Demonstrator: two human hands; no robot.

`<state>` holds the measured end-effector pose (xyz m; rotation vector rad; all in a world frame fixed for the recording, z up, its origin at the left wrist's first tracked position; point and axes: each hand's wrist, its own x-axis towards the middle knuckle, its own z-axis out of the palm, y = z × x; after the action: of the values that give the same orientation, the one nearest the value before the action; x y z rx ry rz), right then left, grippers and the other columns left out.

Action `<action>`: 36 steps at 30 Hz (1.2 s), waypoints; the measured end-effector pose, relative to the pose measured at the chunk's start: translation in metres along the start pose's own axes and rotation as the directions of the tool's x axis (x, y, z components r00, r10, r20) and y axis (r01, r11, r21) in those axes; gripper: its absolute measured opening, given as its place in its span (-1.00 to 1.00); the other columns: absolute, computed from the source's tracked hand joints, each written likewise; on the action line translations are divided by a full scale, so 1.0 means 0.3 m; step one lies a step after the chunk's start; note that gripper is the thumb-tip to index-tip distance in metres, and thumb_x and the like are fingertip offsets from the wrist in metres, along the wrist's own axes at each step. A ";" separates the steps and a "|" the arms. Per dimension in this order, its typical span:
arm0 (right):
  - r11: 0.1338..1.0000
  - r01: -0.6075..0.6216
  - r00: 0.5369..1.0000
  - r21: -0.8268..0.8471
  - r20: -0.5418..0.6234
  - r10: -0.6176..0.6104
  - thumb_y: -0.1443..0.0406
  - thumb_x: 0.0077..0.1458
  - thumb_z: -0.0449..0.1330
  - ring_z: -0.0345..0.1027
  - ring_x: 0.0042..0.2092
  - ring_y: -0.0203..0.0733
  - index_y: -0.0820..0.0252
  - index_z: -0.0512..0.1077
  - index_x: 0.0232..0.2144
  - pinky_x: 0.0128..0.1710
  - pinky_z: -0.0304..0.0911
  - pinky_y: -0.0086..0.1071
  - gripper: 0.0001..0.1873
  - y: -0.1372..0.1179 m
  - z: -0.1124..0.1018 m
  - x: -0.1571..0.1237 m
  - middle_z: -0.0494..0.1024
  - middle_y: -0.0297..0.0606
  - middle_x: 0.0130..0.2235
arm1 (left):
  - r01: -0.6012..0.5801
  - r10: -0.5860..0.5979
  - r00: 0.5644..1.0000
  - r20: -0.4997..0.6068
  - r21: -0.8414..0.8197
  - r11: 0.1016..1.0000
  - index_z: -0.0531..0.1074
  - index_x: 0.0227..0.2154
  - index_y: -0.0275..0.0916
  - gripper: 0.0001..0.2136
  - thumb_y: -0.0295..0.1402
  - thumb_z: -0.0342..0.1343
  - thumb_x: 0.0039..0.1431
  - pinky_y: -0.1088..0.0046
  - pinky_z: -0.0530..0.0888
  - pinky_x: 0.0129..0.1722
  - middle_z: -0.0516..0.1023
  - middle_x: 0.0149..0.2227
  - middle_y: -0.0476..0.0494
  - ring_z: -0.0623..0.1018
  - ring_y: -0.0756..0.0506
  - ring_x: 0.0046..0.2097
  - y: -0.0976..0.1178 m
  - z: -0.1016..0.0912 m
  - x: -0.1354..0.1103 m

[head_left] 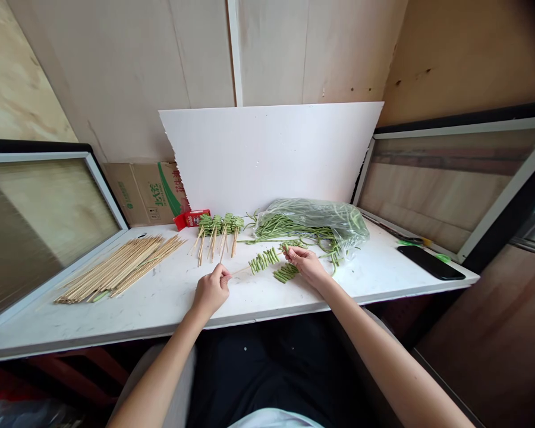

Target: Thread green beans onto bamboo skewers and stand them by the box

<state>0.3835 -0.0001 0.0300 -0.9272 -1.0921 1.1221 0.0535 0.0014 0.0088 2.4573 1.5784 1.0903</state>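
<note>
My left hand is closed in a pinch on the near end of a bamboo skewer that carries a row of short green bean pieces. My right hand is closed at the skewer's far end, fingers pinching a green bean piece there. A small heap of cut bean pieces lies on the white table just under my right hand.
A pile of bare bamboo skewers lies at the left. Several finished bean skewers rest behind, beside a red pack. A clear bag of long beans sits at the right, a black phone further right. A white board stands behind.
</note>
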 end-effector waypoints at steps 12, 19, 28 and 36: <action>0.998 -0.023 1.000 0.054 0.013 0.023 0.01 -0.27 0.59 0.46 -0.19 -0.14 0.15 0.62 -0.34 -0.06 0.32 -0.27 -0.52 -0.012 0.005 -0.011 0.63 -0.24 -0.27 | 0.027 -0.027 1.000 0.003 0.030 0.999 0.37 -0.28 -0.11 -0.92 -0.43 0.03 0.32 0.39 0.38 -0.34 0.66 -0.35 -0.05 0.64 -0.17 -0.32 0.004 -0.004 -0.001; 0.998 -0.039 0.999 0.054 -0.001 0.039 0.02 -0.26 0.59 0.45 -0.22 -0.15 0.14 0.63 -0.29 -0.11 0.32 -0.27 -0.50 -0.001 0.002 -0.011 0.63 -0.24 -0.27 | 0.025 -0.026 1.000 0.009 0.033 0.999 0.38 -0.28 -0.11 -0.93 -0.41 0.03 0.33 0.39 0.39 -0.33 0.66 -0.35 -0.05 0.64 -0.17 -0.32 0.004 -0.004 0.000; 0.997 -0.048 0.999 0.066 -0.001 0.048 0.04 -0.26 0.60 0.45 -0.24 -0.17 0.12 0.63 -0.31 -0.12 0.33 -0.28 -0.52 0.005 0.000 -0.006 0.62 -0.27 -0.29 | 0.030 -0.030 0.999 0.011 0.032 0.999 0.40 -0.29 -0.11 -0.92 -0.42 0.05 0.31 0.40 0.39 -0.34 0.66 -0.34 -0.06 0.65 -0.17 -0.31 0.006 -0.005 0.003; 0.998 -0.038 0.999 0.056 -0.019 0.039 0.06 -0.26 0.61 0.47 -0.24 -0.18 0.12 0.64 -0.32 -0.12 0.34 -0.26 -0.55 0.006 0.000 -0.006 0.63 -0.27 -0.29 | 0.031 -0.031 0.999 0.009 0.035 0.999 0.39 -0.30 -0.11 -0.92 -0.42 0.05 0.30 0.40 0.37 -0.34 0.65 -0.35 -0.04 0.64 -0.16 -0.31 -0.004 0.001 0.001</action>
<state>0.3832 -0.0015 0.0280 -0.9175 -1.0258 1.1669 0.0527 0.0022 0.0084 2.4473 1.6411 1.0538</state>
